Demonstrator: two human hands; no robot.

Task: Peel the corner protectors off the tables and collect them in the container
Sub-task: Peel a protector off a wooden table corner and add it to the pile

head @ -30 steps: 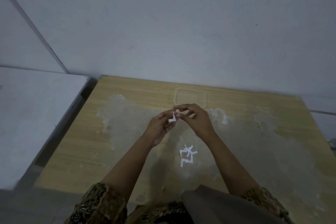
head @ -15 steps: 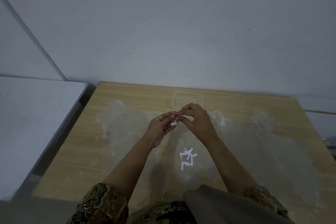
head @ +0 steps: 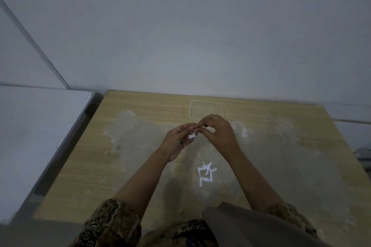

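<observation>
Pinching a small white corner protector (head: 192, 136) between both hands above the middle of the wooden surface (head: 140, 166).

I see my left hand (head: 177, 142) and right hand (head: 215, 133) brought together fingertip to fingertip, fingers curled and clamped on the bent white piece, which hangs just below the fingertips. Nearer me, toward the front edge, a small heap of peeled protectors (head: 206, 172) lies on the surface, white angled strips overlapping each other. A clear container (head: 206, 109), barely outlined, sits by the far edge just beyond my hands. The wood grain carries a wide pale, dusty smear across its middle. A grey wall rises behind the far edge, and a white slab lies off the left edge.
</observation>
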